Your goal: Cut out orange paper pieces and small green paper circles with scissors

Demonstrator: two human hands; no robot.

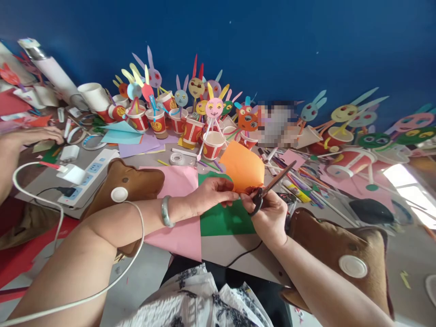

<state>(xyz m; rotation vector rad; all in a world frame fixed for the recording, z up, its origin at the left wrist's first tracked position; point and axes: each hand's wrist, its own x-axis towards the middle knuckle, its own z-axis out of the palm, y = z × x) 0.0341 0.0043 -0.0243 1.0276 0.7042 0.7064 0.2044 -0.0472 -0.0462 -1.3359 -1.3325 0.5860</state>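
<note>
My left hand (213,194) pinches the lower edge of an orange piece of paper (242,168), held up above the table. My right hand (269,215) grips a pair of dark-handled scissors (272,186), fingers through the loops, with the blades lying against the paper's lower right edge. A jade bangle (165,211) sits on my left wrist. Under the hands lie a green paper sheet (226,220) and pink paper sheets (177,181).
Many red-and-white paper cups with paper animal faces (214,136) crowd the back of the table. A white power strip (90,175) with a cable lies at left, near another person's hand (32,136). Brown cushions (136,184) flank me. Pens and straws (299,181) lie scattered on the right.
</note>
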